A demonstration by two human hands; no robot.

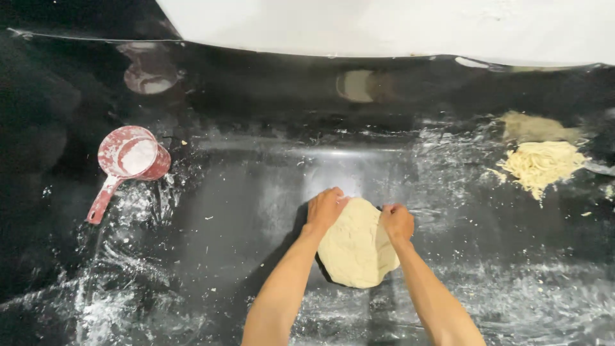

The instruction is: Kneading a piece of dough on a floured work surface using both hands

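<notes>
A flattened, pale round of dough (356,250) lies on the black, flour-dusted counter (243,211) just in front of me. My left hand (325,209) presses on the dough's far left edge with curled fingers. My right hand (398,222) is closed in a fist on the dough's far right edge. Both forearms reach in from the bottom of the view.
A red scoop cup (131,157) with a handle, holding white flour, stands at the left. A heap of pale cut noodle strands (541,164) lies at the far right. A white wall (384,25) rises behind the glossy black backsplash. Flour smears cover the counter front.
</notes>
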